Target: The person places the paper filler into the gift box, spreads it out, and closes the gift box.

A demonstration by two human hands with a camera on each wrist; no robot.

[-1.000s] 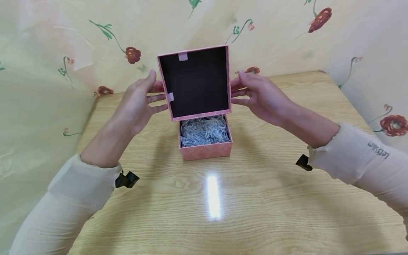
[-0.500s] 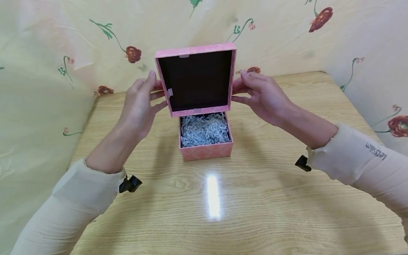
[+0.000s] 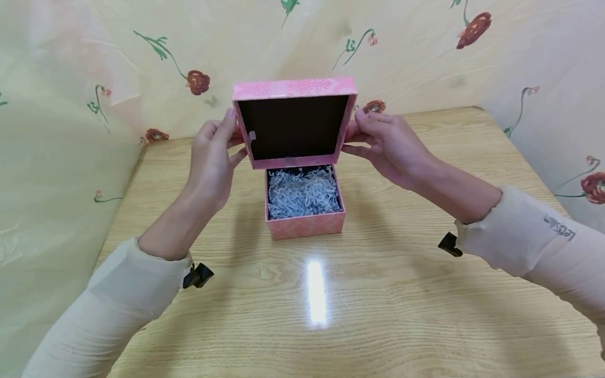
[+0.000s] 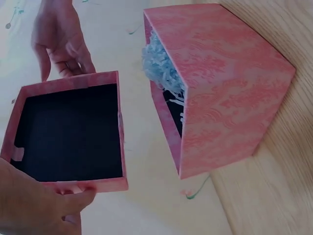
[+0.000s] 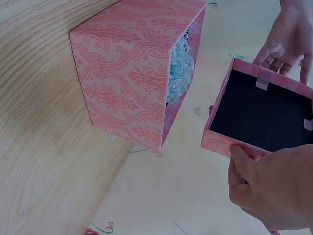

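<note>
A pink patterned box lid (image 3: pixel 293 89) with a black inside is held up between both hands, tilted so its inside faces me. My left hand (image 3: pixel 212 157) grips its left side, and my right hand (image 3: pixel 392 147) grips the right side. Below and in front of the lid stands the pink box base (image 3: pixel 307 227), upright on the table. Pale blue shredded paper (image 3: pixel 304 194) fills the base. Both wrist views show a gap between the lid (image 4: pixel 68 132) and the base (image 5: pixel 122 83). Small pale tabs (image 5: pixel 261 84) sit along the lid's inner rim.
The base stands on a wood-grain table (image 3: pixel 378 294) with a bright light reflection near the middle. Behind and at the sides hangs a cream sheet (image 3: pixel 264 42) with painted flowers. Black wrist cameras (image 3: pixel 198 275) are worn at both cuffs.
The lid has tilted, its top edge coming forward so more of its pink outer side shows, and its lower edge has risen slightly. The left hand moved slightly right; the base stayed put.
</note>
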